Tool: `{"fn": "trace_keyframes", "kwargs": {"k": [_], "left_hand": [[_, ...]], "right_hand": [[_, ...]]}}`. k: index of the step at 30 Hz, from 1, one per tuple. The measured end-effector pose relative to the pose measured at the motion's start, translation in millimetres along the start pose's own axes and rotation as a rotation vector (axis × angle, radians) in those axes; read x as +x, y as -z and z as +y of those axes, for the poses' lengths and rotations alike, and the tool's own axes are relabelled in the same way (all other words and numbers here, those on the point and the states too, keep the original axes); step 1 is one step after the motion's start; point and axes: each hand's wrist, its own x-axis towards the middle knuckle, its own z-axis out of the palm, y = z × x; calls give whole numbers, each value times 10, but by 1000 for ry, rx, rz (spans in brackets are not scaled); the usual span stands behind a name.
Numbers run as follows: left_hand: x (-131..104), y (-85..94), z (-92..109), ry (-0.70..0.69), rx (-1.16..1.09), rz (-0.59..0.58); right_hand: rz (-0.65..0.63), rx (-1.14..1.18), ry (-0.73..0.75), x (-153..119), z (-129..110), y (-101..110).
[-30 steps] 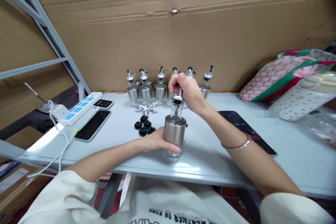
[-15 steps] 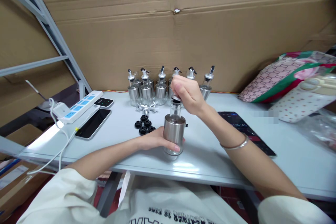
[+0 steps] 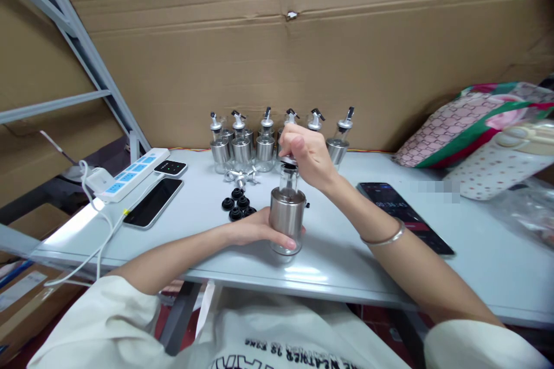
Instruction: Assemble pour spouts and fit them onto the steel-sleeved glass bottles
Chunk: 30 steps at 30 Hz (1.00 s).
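Observation:
An oil bottle [image 3: 287,213] of clear glass with a steel sleeve stands upright near the table's front edge. My left hand [image 3: 264,229] is wrapped round its lower body, thumb across the front. Over the neck, my right hand [image 3: 308,153] is closed on the pour spout [image 3: 288,161], which sits at the bottle's mouth and is mostly hidden by the fingers. Left of the bottle lie several black stoppers [image 3: 237,205]. Behind them is a small pile of silver spout tops [image 3: 240,177].
Several oil bottles with spouts [image 3: 241,147] line the back by the cardboard [image 3: 194,69]. A power strip [image 3: 136,176] and a phone [image 3: 153,203] lie left; another phone [image 3: 404,219] lies right. A patterned bag [image 3: 467,127] and a dotted white item [image 3: 489,170] are far right.
My right hand has turned slightly at the spout, its thumb and fingers shifting. My left hand and the bottle stay in place.

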Motion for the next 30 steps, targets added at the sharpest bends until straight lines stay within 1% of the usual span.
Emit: {"fn": "trace_keyframes", "kwargs": {"k": [4, 9, 14, 18, 27, 30], "left_hand": [[3, 0, 2, -2, -6, -2], [22, 10, -21, 8, -49, 2], [28, 11, -17, 14, -69, 13], [19, 3, -2, 20, -48, 7], [22, 11, -16, 19, -47, -8], [23, 13, -13, 21, -51, -14]], "right_hand": [[0, -7, 85, 13, -2, -4], [-17, -41, 71, -11, 40, 14], [-9, -17, 114, -55, 68, 22], [-4, -2, 119, -62, 39, 3], [19, -1, 183, -71, -24, -30], [-18, -33, 186, -66, -28, -25]]}}
